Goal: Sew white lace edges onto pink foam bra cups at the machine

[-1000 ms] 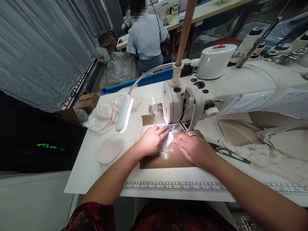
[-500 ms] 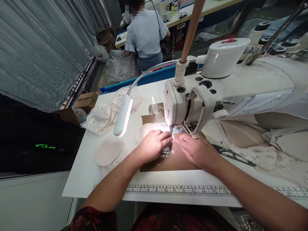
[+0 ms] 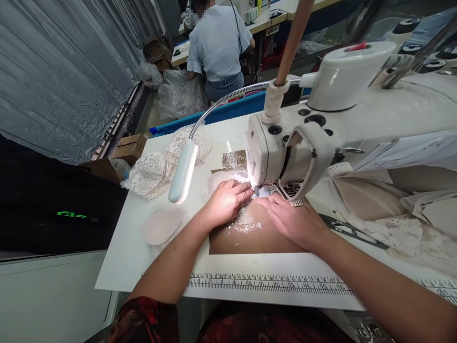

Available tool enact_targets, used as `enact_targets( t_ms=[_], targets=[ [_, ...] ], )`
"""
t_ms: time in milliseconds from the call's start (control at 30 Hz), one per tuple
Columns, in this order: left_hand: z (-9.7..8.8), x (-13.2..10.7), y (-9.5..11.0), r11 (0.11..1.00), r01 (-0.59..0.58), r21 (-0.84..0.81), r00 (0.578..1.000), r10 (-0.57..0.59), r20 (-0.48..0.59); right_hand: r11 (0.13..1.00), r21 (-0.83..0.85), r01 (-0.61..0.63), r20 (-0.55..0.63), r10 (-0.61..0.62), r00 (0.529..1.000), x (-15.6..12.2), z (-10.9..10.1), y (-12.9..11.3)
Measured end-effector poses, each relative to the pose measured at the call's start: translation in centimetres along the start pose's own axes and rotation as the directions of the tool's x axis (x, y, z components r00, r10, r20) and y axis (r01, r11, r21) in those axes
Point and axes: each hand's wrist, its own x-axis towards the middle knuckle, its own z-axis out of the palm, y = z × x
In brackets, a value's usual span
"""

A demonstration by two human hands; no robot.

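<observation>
A white sewing machine [image 3: 321,138] stands on a white table [image 3: 150,257]. Under its needle lies a piece of white lace on a beige cup [image 3: 217,183], over a brown taped patch [image 3: 250,238]. My left hand [image 3: 226,202] lies on the lace left of the needle, fingers stretched forward and pressing it flat. My right hand [image 3: 293,219] rests flat on the fabric right of the needle, fingertips close to the presser foot. Neither hand grips anything.
A gooseneck lamp [image 3: 183,172] hangs over the table's left part. Lace cups [image 3: 153,171] are piled behind it; a beige pad [image 3: 162,226] lies nearer. More beige and lace pieces [image 3: 410,224] lie right. A ruler strip [image 3: 271,283] runs along the front edge. A person [image 3: 219,47] sits behind.
The beige cup with lace has fed further back past the needle. Both hands have stayed at the presser foot, shifting slightly with the fabric. The view has tilted a little.
</observation>
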Motion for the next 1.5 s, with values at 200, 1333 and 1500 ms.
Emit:
enact_targets(
  t_ms=[200, 1333, 1500],
  targets=[
    [0.4, 0.1, -0.3, 1.000, 0.023, -0.002, 1.000, -0.023, -0.002, 0.996, 0.088, 0.001, -0.005, 0.000, 1.000, 0.1, -0.2, 0.1],
    [0.1, -1.2, 2.6, 0.997, 0.000, -0.073, 0.999, -0.003, -0.048, 0.985, 0.139, 0.106, -0.074, -0.097, 0.993, 0.0, -0.4, 0.2],
    [-0.3, -1.4, 1.9, 0.994, -0.001, -0.110, 0.997, -0.008, -0.080, 0.970, 0.161, 0.183, -0.102, -0.168, 0.980, -0.5, -0.1, 0.2]
  ],
)
